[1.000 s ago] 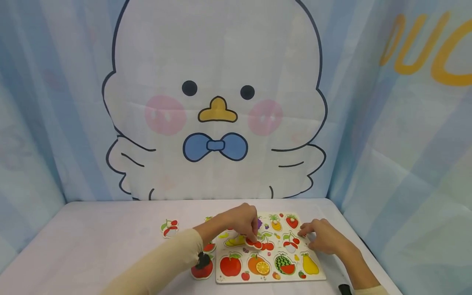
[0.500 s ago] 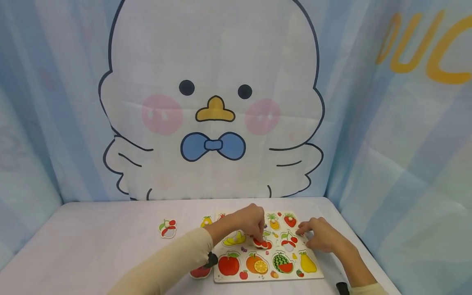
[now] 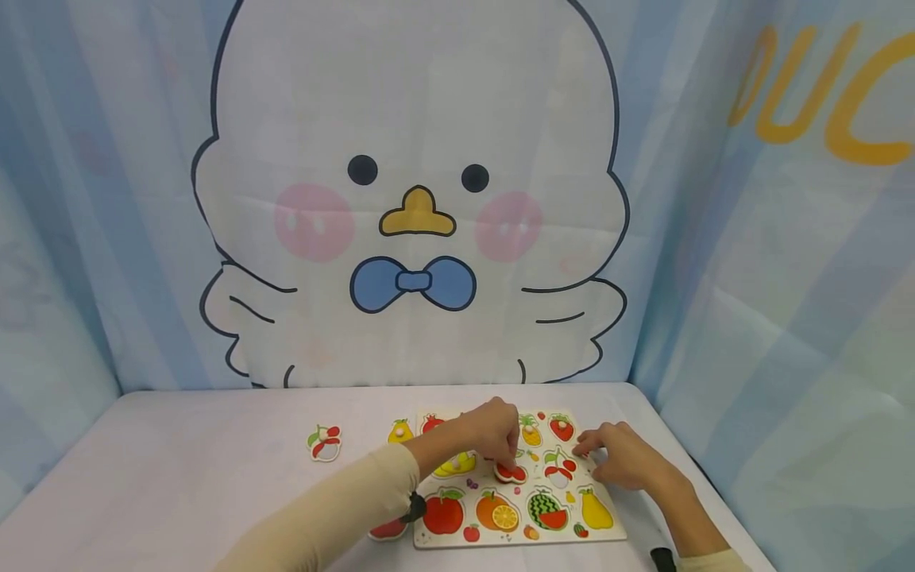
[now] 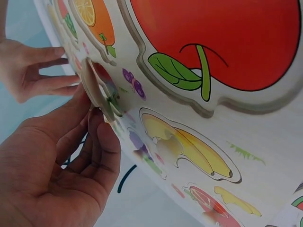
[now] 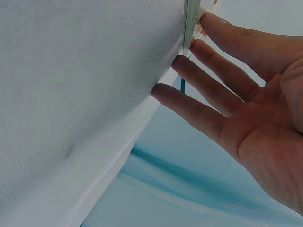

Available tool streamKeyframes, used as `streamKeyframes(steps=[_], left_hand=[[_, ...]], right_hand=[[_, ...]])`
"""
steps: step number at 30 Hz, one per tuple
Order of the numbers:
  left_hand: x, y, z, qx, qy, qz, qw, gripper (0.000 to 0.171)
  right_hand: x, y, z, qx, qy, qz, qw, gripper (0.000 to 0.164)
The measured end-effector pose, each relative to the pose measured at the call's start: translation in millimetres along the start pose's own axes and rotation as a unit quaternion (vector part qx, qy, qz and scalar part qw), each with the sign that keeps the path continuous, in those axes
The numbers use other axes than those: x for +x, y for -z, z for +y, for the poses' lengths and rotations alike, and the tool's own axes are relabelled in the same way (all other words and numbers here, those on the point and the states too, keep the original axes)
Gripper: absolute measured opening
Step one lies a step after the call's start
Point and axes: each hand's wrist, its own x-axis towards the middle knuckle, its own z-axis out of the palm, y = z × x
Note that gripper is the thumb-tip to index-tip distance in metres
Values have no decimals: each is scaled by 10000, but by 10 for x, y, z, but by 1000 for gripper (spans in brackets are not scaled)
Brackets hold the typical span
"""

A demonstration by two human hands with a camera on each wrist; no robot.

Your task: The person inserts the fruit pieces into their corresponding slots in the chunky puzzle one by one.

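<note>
A white fruit puzzle board (image 3: 422,542) lies on the table, with pictured recesses for apple, orange, watermelon, banana and others. Between thumb and fingers my left hand (image 3: 495,429) pinches a red fruit puzzle piece (image 3: 511,476) over the middle row, right at the cherry recess. The left wrist view shows that piece (image 4: 94,87) tilted and almost edge-on, so its face is mostly hidden. At the board's right edge, my right hand (image 3: 625,459) rests with spread fingers; its thumb and fingertips touch the board edge and the tabletop in the right wrist view.
Left of the board on the white table (image 3: 179,492) lie a cherry-and-radish piece (image 3: 326,443) and a yellow pear piece (image 3: 401,430). A red piece (image 3: 387,531) at the board's lower left is partly covered by my left sleeve. A patterned curtain (image 3: 429,95) stands behind.
My left hand has carried the red piece a little to the right, from beside the bananas onto the cherry recess. My right hand stays at the board's right edge.
</note>
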Motion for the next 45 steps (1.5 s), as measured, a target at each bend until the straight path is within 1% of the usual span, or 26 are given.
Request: streamKeyframes(steps=[4, 10, 17, 28, 33, 38, 42, 45], left_hand=[[-7, -4, 11, -38, 13, 1, 10000, 21], [-7, -18, 15, 49, 8, 71, 10000, 22], [5, -41, -5, 66, 135, -8, 9999, 19], [-49, -6, -55, -146, -47, -156, 9998, 7], [-111, 49, -86, -168, -285, -107, 9994, 6], [-199, 89, -171, -239, -546, -87, 9982, 5], [-290, 123, -258, -296, -616, -115, 9976, 4], [-372, 145, -338, -304, -554, -128, 9979, 4]], right_hand=[[-1, -1, -1, 17, -9, 3, 10000, 33], [-8, 2, -3, 13, -17, 26, 10000, 32], [4, -3, 2, 29, 32, 17, 10000, 33], [11, -6, -2, 35, 42, -8, 10000, 33], [3, 5, -2, 43, 130, 13, 9999, 33], [6, 20, -3, 58, 197, 18, 9998, 33], [4, 18, 0, 62, 168, 2, 9998, 33], [3, 10, 4, 99, 123, -12, 9999, 33]])
